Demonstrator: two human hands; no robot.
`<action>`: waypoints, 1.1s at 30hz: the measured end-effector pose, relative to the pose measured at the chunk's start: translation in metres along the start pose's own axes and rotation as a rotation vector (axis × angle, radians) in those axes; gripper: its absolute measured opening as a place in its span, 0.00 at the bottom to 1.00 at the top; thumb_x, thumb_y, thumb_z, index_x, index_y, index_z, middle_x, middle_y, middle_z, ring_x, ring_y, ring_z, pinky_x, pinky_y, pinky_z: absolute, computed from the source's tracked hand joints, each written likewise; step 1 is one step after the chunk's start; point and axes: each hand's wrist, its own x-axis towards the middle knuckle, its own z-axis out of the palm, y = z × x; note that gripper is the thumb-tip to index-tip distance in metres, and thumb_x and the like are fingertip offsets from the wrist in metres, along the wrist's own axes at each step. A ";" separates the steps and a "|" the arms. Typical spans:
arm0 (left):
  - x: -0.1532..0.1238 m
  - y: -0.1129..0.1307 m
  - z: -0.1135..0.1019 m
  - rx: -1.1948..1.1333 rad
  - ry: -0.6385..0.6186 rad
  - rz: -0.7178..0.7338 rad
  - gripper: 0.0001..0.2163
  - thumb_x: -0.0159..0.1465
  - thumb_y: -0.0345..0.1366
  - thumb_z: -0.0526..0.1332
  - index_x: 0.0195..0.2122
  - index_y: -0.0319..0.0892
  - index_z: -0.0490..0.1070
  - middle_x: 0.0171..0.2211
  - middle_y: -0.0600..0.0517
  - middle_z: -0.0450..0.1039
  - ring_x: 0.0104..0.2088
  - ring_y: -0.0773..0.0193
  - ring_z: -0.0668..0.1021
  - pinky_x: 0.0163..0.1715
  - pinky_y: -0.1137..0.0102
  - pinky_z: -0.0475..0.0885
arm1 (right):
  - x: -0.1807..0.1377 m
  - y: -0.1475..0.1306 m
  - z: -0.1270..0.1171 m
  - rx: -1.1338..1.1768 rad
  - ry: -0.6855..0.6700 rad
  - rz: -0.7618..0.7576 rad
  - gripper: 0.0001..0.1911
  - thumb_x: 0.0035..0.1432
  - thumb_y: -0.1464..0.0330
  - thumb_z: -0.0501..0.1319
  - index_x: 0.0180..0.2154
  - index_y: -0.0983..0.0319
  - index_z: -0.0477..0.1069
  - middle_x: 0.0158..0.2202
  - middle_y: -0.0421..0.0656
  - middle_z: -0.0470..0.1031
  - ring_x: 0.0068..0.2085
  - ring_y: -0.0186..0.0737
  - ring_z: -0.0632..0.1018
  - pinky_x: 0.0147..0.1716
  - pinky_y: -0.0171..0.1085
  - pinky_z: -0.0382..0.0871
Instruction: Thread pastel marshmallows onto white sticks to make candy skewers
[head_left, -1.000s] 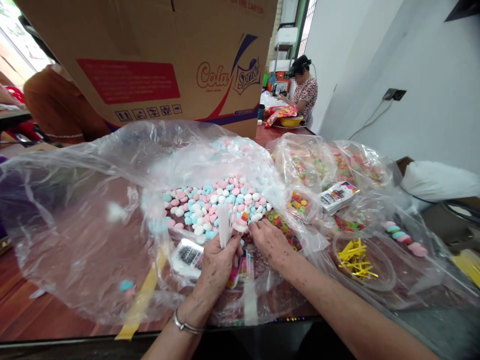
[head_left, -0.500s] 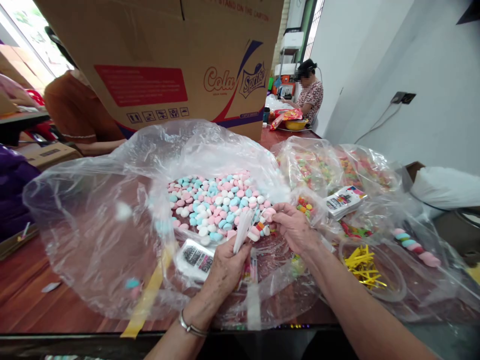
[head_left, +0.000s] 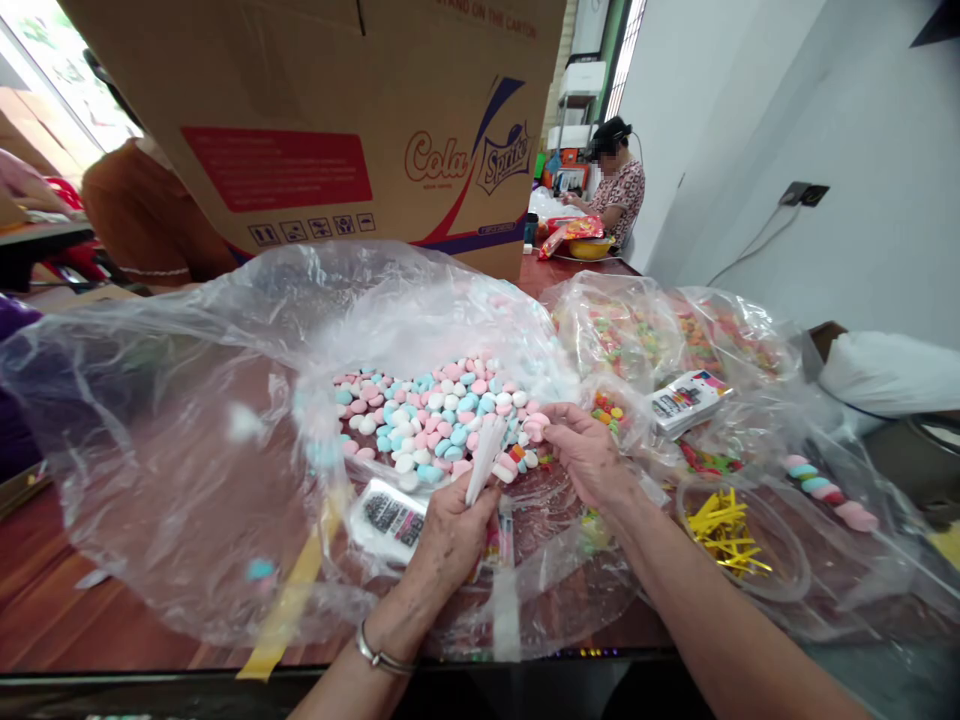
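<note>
My left hand (head_left: pixel 454 525) is closed around a bundle of thin white sticks (head_left: pixel 486 455) whose ends fan upward. Just past its fingers is a short row of candies (head_left: pixel 511 464) in white, pink and orange; whether they sit on a stick I cannot tell. The thumb and fingertips of my right hand (head_left: pixel 586 450) pinch a pink candy (head_left: pixel 535 428) at the row's far end. Behind both hands, a heap of pink, blue and white candies (head_left: pixel 427 415) lies in a large clear plastic bag (head_left: pixel 187 400). A stack of printed packets (head_left: pixel 388 522) lies left of my left hand.
A tall carton (head_left: pixel 300 90) stands behind the bag. To the right are bags of gummy candies (head_left: pixel 637 335), a packet stack (head_left: pixel 688 402), a tub of gold ties (head_left: pixel 727 535) and a candy skewer (head_left: pixel 829 490). A person (head_left: pixel 619 185) sits at the back.
Both hands keep nearly the same place and grip. The clear bag's left side has spread further left. Behind the carton, the brown-sleeved person's forearm has gone from sight.
</note>
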 end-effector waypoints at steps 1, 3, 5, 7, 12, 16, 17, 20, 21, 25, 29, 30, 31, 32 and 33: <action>0.000 0.000 0.000 0.005 -0.002 0.000 0.10 0.59 0.40 0.62 0.24 0.42 0.73 0.14 0.58 0.65 0.13 0.69 0.63 0.15 0.74 0.55 | 0.001 0.002 -0.001 -0.023 0.000 -0.024 0.12 0.45 0.67 0.68 0.34 0.62 0.73 0.28 0.38 0.77 0.26 0.31 0.74 0.26 0.31 0.68; 0.000 0.003 0.000 0.021 -0.006 0.008 0.10 0.60 0.40 0.61 0.25 0.42 0.73 0.13 0.59 0.64 0.14 0.69 0.62 0.16 0.74 0.55 | 0.001 0.007 -0.002 -0.082 -0.008 -0.073 0.12 0.48 0.66 0.68 0.36 0.62 0.74 0.28 0.38 0.77 0.27 0.31 0.74 0.26 0.31 0.68; -0.001 0.006 0.001 0.045 -0.008 0.024 0.10 0.60 0.40 0.60 0.24 0.42 0.72 0.14 0.59 0.63 0.15 0.69 0.62 0.17 0.74 0.56 | 0.001 0.011 -0.003 -0.158 -0.029 -0.117 0.12 0.50 0.64 0.67 0.37 0.62 0.74 0.28 0.38 0.77 0.26 0.31 0.74 0.26 0.31 0.69; -0.001 0.009 0.001 0.077 -0.007 0.046 0.11 0.60 0.38 0.60 0.22 0.42 0.70 0.14 0.59 0.63 0.16 0.69 0.62 0.18 0.74 0.57 | 0.000 0.012 -0.004 -0.246 -0.057 -0.161 0.12 0.54 0.62 0.65 0.39 0.62 0.75 0.29 0.39 0.77 0.26 0.33 0.74 0.26 0.33 0.69; 0.001 0.011 0.000 0.156 0.002 0.093 0.10 0.60 0.38 0.59 0.22 0.42 0.69 0.16 0.58 0.63 0.20 0.67 0.65 0.22 0.74 0.59 | -0.004 0.009 -0.007 -0.504 -0.086 -0.329 0.12 0.58 0.62 0.62 0.41 0.61 0.77 0.33 0.41 0.79 0.33 0.37 0.77 0.36 0.36 0.71; 0.001 0.009 -0.001 0.201 0.004 0.097 0.13 0.61 0.39 0.58 0.20 0.42 0.67 0.17 0.58 0.62 0.22 0.66 0.65 0.24 0.73 0.60 | -0.005 0.011 -0.010 -0.700 -0.095 -0.454 0.13 0.60 0.65 0.59 0.44 0.59 0.77 0.37 0.42 0.80 0.38 0.40 0.79 0.41 0.38 0.72; 0.001 0.009 -0.002 0.205 0.003 0.091 0.13 0.61 0.40 0.58 0.20 0.42 0.67 0.17 0.58 0.62 0.22 0.66 0.65 0.24 0.73 0.59 | -0.006 0.012 -0.010 -0.742 -0.093 -0.483 0.13 0.60 0.65 0.58 0.45 0.59 0.77 0.39 0.43 0.80 0.39 0.41 0.79 0.42 0.38 0.72; 0.001 0.007 -0.001 0.202 0.007 0.090 0.12 0.62 0.41 0.57 0.24 0.42 0.70 0.17 0.59 0.62 0.22 0.66 0.64 0.24 0.73 0.59 | -0.007 0.016 -0.009 -0.827 -0.082 -0.550 0.14 0.62 0.67 0.56 0.46 0.60 0.76 0.43 0.45 0.80 0.42 0.42 0.80 0.44 0.38 0.72; 0.001 0.007 -0.001 0.200 0.011 0.096 0.12 0.62 0.41 0.57 0.25 0.41 0.70 0.18 0.59 0.62 0.22 0.66 0.64 0.24 0.73 0.59 | -0.008 0.017 -0.009 -0.845 -0.080 -0.566 0.14 0.62 0.67 0.56 0.46 0.60 0.75 0.43 0.45 0.80 0.42 0.42 0.80 0.44 0.38 0.72; 0.001 0.005 0.002 0.171 0.017 0.084 0.12 0.61 0.41 0.57 0.24 0.41 0.69 0.17 0.59 0.61 0.21 0.67 0.63 0.23 0.73 0.58 | -0.010 0.018 -0.005 -0.907 -0.064 -0.624 0.13 0.64 0.67 0.54 0.45 0.61 0.74 0.42 0.46 0.81 0.41 0.43 0.80 0.42 0.38 0.73; 0.002 0.000 0.002 0.148 0.009 0.057 0.11 0.61 0.41 0.58 0.25 0.42 0.68 0.17 0.59 0.60 0.20 0.67 0.62 0.22 0.74 0.57 | -0.010 0.019 -0.004 -0.953 -0.055 -0.675 0.12 0.65 0.67 0.53 0.45 0.61 0.73 0.40 0.46 0.81 0.39 0.42 0.81 0.40 0.37 0.74; 0.003 -0.003 0.002 0.145 0.010 0.072 0.11 0.61 0.41 0.58 0.25 0.42 0.69 0.17 0.59 0.61 0.21 0.68 0.62 0.22 0.74 0.58 | -0.009 0.020 -0.004 -0.964 -0.056 -0.687 0.12 0.65 0.67 0.53 0.45 0.61 0.73 0.39 0.46 0.81 0.38 0.42 0.80 0.39 0.36 0.73; 0.003 -0.005 0.002 0.143 0.011 0.087 0.11 0.62 0.42 0.58 0.26 0.42 0.69 0.17 0.59 0.61 0.21 0.68 0.63 0.22 0.74 0.58 | -0.009 0.020 -0.004 -0.975 -0.056 -0.698 0.12 0.65 0.67 0.53 0.44 0.61 0.73 0.38 0.46 0.81 0.37 0.42 0.80 0.38 0.37 0.73; 0.003 -0.007 0.002 0.143 0.013 0.100 0.11 0.62 0.42 0.58 0.26 0.41 0.70 0.17 0.59 0.62 0.21 0.67 0.63 0.22 0.74 0.58 | -0.009 0.021 -0.004 -0.985 -0.058 -0.709 0.12 0.65 0.67 0.53 0.44 0.62 0.73 0.38 0.47 0.81 0.37 0.43 0.80 0.38 0.37 0.73; 0.004 -0.009 0.001 0.142 0.016 0.106 0.12 0.62 0.42 0.58 0.26 0.41 0.70 0.17 0.59 0.62 0.21 0.68 0.63 0.22 0.74 0.58 | -0.009 0.021 -0.004 -0.995 -0.062 -0.719 0.12 0.65 0.67 0.53 0.44 0.62 0.73 0.37 0.47 0.80 0.37 0.43 0.80 0.38 0.37 0.73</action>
